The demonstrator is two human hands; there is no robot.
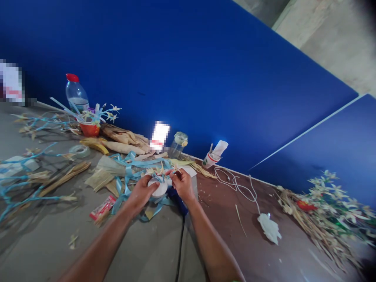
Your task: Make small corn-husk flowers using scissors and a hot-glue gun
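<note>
Near the middle of the table, my left hand (pixel 143 192) is closed around a blue-wrapped stem with pale husk flowers (pixel 161 172). The fingers of my right hand (pixel 182 184) are pinched at the stem's right end, by a small pale flower. Just below the stem, between my hands, is a round white disc (pixel 158 189). Light blue ribbon (pixel 129 172) lies in loops beside and under my left hand. A dark blue object (pixel 178 201) sits under my right hand, partly hidden by it.
Blue-stemmed flowers (pixel 23 196), a tape roll (pixel 79 151) and a red packet (pixel 102 207) lie left. Behind stand a red cup (pixel 89 129), a bottle (pixel 76 94), a jar (pixel 178 144) and a white cup (pixel 210 159). A white cable (pixel 241 187) and a flower bunch (pixel 331 199) lie right.
</note>
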